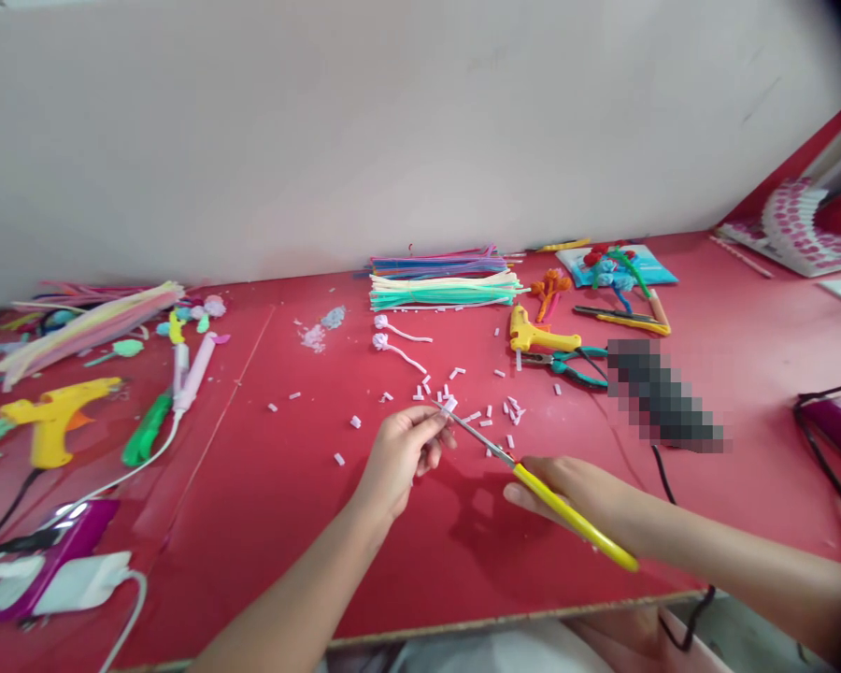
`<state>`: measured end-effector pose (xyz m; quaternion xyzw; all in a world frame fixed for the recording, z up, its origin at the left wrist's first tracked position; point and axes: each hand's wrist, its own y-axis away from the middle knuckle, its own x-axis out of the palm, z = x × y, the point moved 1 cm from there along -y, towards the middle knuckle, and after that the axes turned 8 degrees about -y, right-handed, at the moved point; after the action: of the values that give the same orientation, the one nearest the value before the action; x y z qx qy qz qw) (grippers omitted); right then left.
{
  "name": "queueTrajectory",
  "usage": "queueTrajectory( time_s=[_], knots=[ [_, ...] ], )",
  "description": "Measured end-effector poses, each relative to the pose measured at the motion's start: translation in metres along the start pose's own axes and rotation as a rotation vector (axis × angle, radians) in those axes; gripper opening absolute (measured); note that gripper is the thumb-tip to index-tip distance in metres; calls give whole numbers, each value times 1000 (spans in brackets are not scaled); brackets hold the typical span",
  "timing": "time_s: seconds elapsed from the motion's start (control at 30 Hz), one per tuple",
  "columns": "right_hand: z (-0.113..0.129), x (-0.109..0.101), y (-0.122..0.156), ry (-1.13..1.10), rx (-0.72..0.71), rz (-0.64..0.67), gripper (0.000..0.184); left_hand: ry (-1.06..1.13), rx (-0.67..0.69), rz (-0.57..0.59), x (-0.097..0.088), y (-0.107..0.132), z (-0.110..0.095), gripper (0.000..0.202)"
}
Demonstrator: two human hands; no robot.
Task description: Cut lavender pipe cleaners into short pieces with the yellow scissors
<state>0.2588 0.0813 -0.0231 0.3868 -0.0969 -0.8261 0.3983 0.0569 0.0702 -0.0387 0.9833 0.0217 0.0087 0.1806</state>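
My left hand (410,444) is closed in a pinch on a small pale lilac piece (450,406), perhaps a short length of pipe cleaner. In my right hand (557,481) are scissors with long yellow handles (575,523); their metal blades (483,439) reach left to the piece at my left fingertips. Several short pale lilac cut bits (511,409) lie scattered on the red table around my hands. Beyond them lie two pale lilac pipe-cleaner stems with curled heads, one (399,350) nearer and one (401,329) farther.
Bundled pipe cleaners (441,292) lie by the wall. To the right are a yellow glue gun (539,334), teal-handled pliers (578,366) and a box cutter (623,318). Another yellow glue gun (52,421), a pink heating tool (196,374) and a purple power strip (84,551) with cables occupy the left.
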Motion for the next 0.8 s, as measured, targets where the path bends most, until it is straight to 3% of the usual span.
queueTrajectory(
  time_s=[0.27, 0.8],
  knots=[
    [-4, 3, -2, -87, -14, -7, 38, -103, -21, 5, -2, 3, -4, 25],
    [-1, 8, -3, -256, 31, 38, 37, -3, -11, 32, -2, -2, 1, 20]
  ],
)
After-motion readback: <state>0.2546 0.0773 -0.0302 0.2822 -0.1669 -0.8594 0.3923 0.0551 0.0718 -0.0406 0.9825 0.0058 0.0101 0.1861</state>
